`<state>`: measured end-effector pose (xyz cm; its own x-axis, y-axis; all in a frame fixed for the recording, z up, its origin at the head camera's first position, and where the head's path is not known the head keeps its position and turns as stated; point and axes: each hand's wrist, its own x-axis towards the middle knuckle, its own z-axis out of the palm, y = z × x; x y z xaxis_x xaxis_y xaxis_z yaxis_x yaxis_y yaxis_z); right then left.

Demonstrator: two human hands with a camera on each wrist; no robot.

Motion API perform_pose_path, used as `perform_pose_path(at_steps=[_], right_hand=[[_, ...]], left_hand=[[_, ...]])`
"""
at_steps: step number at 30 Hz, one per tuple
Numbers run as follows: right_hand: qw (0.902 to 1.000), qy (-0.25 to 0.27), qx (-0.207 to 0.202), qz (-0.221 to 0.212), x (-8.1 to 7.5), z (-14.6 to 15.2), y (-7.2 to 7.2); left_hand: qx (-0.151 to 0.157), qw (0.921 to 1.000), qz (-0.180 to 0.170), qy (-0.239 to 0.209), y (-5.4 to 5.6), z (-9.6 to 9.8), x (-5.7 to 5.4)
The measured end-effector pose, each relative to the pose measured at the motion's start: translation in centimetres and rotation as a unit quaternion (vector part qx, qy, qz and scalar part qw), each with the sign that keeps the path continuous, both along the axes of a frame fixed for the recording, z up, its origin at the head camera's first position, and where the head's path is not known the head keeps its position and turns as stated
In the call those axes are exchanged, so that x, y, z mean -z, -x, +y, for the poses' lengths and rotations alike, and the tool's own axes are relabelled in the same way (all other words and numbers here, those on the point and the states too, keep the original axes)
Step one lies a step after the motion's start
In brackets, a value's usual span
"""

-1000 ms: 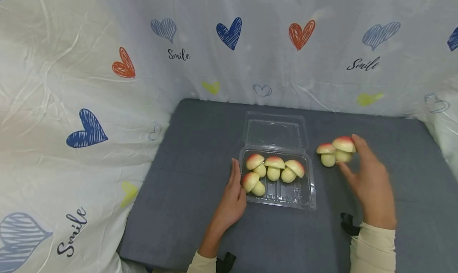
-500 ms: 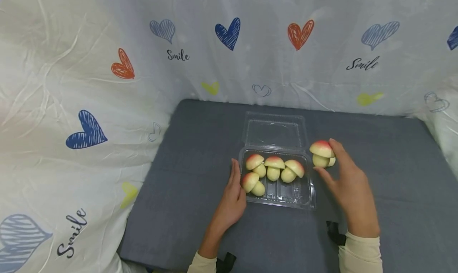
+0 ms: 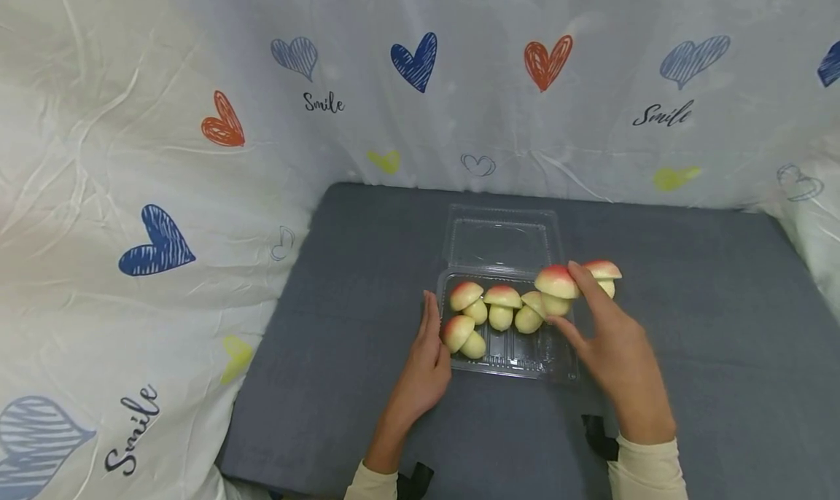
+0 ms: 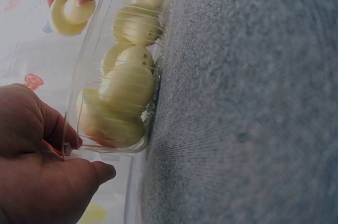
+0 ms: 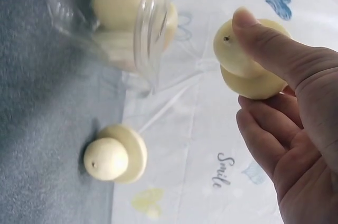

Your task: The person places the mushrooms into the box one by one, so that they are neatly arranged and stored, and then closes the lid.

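Between thumb and fingers, my right hand (image 3: 626, 354) pinches a red-capped toy mushroom (image 3: 556, 281) above the right part of a clear plastic clamshell box (image 3: 518, 365). In the right wrist view the held mushroom (image 5: 243, 57) shows a small dark hole in its stem. Several similar mushrooms (image 3: 501, 307) lie in the box, three across the back and one (image 3: 464, 337) at front left. My left hand (image 3: 421, 369) lies along the box's left side, fingers fairly straight against the wall. The left wrist view shows its fingers (image 4: 58, 129) at the box rim.
One more mushroom (image 3: 605, 274) stands on the grey cloth-covered table (image 3: 735, 325), right of the box and partly behind my right hand. The box's hinged lid (image 3: 504, 239) lies open toward the back. A white curtain (image 3: 485, 121) printed with hearts encloses the table's back and left.
My right hand has carried its mushroom leftward, from beside the other loose mushroom to over the box's right part. The left hand and the box stay in place.
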<state>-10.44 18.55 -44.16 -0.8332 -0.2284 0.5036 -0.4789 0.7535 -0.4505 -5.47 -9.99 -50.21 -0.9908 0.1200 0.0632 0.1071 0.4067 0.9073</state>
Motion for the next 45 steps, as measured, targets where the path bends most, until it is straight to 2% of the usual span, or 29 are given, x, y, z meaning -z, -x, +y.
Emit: perform_pose_path(at_steps=[15, 28, 35, 45], right_hand=[[0.9983, -0.025, -0.053, 0.007, 0.4, -1.8, -0.8], [0.9946, -0.026, -0.090, -0.044, 1.7, -2.9, -1.0], [0.9905, -0.038, -0.099, -0.088, 2.2, -3.2, -1.2], [0.9870, -0.053, -0.110, -0.105, 2.6, -3.6, -1.4]], left_hand=[[0.004, 1.0000, 0.000, 0.007, 0.0, -0.1, -0.2], [0.005, 1.0000, 0.001, 0.006, 0.1, -0.2, 0.1], [0.005, 1.0000, 0.003, 0.007, 0.0, -0.1, 0.2], [0.002, 1.0000, 0.006, 0.007, 0.1, -0.1, 0.1]])
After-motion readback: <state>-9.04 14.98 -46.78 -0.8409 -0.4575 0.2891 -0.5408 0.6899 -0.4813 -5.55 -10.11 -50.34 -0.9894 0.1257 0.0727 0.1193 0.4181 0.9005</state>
